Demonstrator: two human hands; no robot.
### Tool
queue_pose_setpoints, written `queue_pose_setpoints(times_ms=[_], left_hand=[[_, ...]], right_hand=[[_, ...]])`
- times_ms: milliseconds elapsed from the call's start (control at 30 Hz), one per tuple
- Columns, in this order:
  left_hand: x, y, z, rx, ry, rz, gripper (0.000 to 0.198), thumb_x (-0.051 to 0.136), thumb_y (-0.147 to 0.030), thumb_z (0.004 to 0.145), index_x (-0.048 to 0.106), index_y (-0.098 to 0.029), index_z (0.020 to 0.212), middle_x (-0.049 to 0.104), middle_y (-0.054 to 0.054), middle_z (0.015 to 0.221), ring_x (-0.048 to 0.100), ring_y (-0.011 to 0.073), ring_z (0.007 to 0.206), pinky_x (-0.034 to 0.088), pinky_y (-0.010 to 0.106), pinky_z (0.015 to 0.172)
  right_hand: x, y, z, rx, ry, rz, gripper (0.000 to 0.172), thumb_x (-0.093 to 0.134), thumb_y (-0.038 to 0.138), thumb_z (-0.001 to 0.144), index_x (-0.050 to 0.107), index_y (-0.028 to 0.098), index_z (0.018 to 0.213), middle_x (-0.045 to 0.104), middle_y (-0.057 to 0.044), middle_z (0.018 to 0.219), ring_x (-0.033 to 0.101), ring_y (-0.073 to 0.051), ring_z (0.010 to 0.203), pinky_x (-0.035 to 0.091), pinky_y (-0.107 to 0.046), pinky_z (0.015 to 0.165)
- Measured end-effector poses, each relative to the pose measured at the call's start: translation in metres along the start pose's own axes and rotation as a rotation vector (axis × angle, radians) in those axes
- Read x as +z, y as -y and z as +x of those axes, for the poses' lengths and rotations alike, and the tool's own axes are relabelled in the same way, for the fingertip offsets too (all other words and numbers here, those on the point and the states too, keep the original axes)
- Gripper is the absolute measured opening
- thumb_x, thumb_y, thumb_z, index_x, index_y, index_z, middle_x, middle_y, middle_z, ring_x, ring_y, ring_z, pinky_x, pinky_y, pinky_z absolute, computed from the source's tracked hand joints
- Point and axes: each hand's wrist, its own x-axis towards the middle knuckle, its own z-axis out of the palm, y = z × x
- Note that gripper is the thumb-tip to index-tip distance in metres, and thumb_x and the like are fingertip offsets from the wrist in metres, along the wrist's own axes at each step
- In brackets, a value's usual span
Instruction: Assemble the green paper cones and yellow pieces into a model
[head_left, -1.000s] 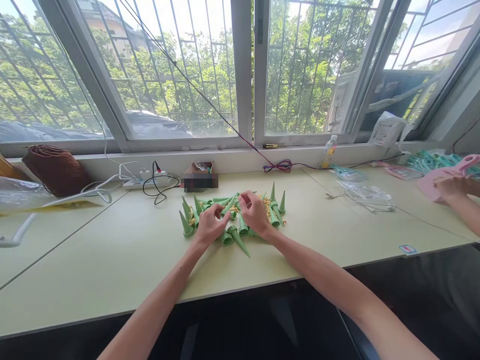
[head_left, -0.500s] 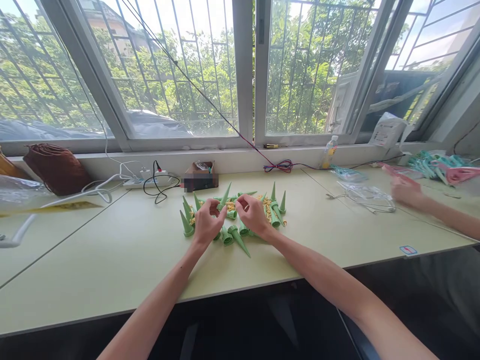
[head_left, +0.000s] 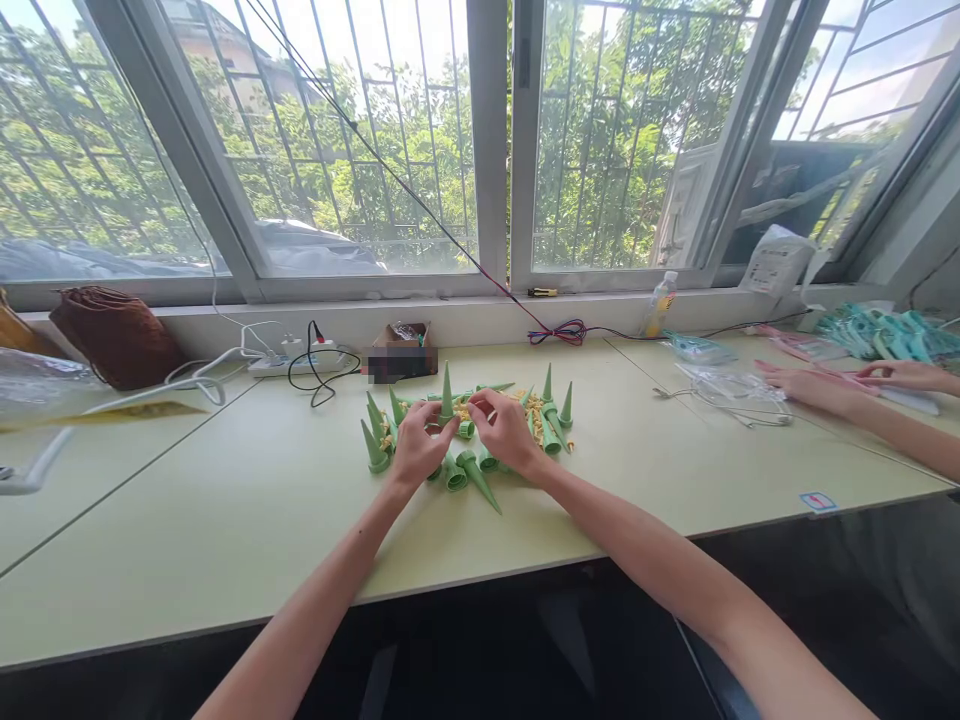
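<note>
Between the thumb and fingers of my left hand (head_left: pixel 417 445) is a green plastic cone spike (head_left: pixel 447 393), its point up. Close beside its base, my right hand (head_left: pixel 504 430) has thumb and fingertips pinched together; whatever they hold is too small to make out. More green cones surround both hands, some standing point up, like the right-hand one (head_left: pixel 566 405), others lying down. One lying cone (head_left: pixel 480 483) points toward the table's front edge. Small yellowish pieces (head_left: pixel 534 415) are scattered among them, partly hidden by my hands.
Behind the cones stands a small cardboard box (head_left: pixel 401 355). A power strip (head_left: pixel 300 358) with cables is to its left, near a brown bag (head_left: pixel 116 335). On the right are a bottle (head_left: pixel 658 305), clear plastic bags (head_left: pixel 731 390) and a co-worker's hands (head_left: pixel 810 385) on pink items.
The cone in my left hand has gone from leaning right to nearly upright. At the right, the co-worker's blurred hand has come down to the table, and a second hand now shows.
</note>
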Motion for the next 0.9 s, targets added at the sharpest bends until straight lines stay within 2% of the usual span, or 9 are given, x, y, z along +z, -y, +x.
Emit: queue_pose_setpoints(times_ms=[233,567,800,900], left_hand=[[0.0007,0.0039,-0.0003,-0.054,0.023,-0.035,0.032,0.065,-0.043,0.077,0.067,-0.016,0.094,0.063,0.007,0.093,0.062,0.0162,0.071,0.055,0.029,0.064],[-0.0006,0.0001,-0.0009,-0.043,0.064,-0.097,0.03,0.065,-0.043,0.078,0.066,-0.017,0.094,0.07,0.007,0.091,0.063,0.0161,0.07,0.053,0.026,0.059],[-0.0007,-0.0011,-0.0015,-0.024,0.06,-0.064,0.029,0.065,-0.042,0.077,0.066,-0.018,0.093,0.07,0.005,0.083,0.061,0.0149,0.064,0.051,0.026,0.057],[-0.0003,-0.0004,-0.0014,-0.016,0.06,-0.064,0.029,0.065,-0.041,0.077,0.066,-0.018,0.095,0.07,0.005,0.083,0.063,0.016,0.067,0.052,0.026,0.058]], right_hand=[[0.0007,-0.0004,-0.0001,-0.008,0.015,0.028,0.014,0.053,0.029,0.09,0.063,0.018,0.092,0.069,-0.004,0.082,0.061,-0.014,0.067,0.047,-0.025,0.065],[-0.0007,0.001,0.0008,0.014,0.064,0.042,0.013,0.055,0.029,0.09,0.062,0.019,0.093,0.068,-0.004,0.086,0.061,-0.014,0.072,0.046,-0.025,0.065],[-0.0008,0.0014,0.0007,0.014,0.07,0.017,0.015,0.053,0.029,0.091,0.061,0.018,0.087,0.067,-0.003,0.081,0.057,-0.013,0.067,0.043,-0.025,0.064],[-0.0004,0.0009,0.0006,0.01,0.07,-0.01,0.018,0.051,0.029,0.092,0.061,0.017,0.084,0.067,-0.003,0.078,0.056,-0.013,0.066,0.042,-0.025,0.064]])
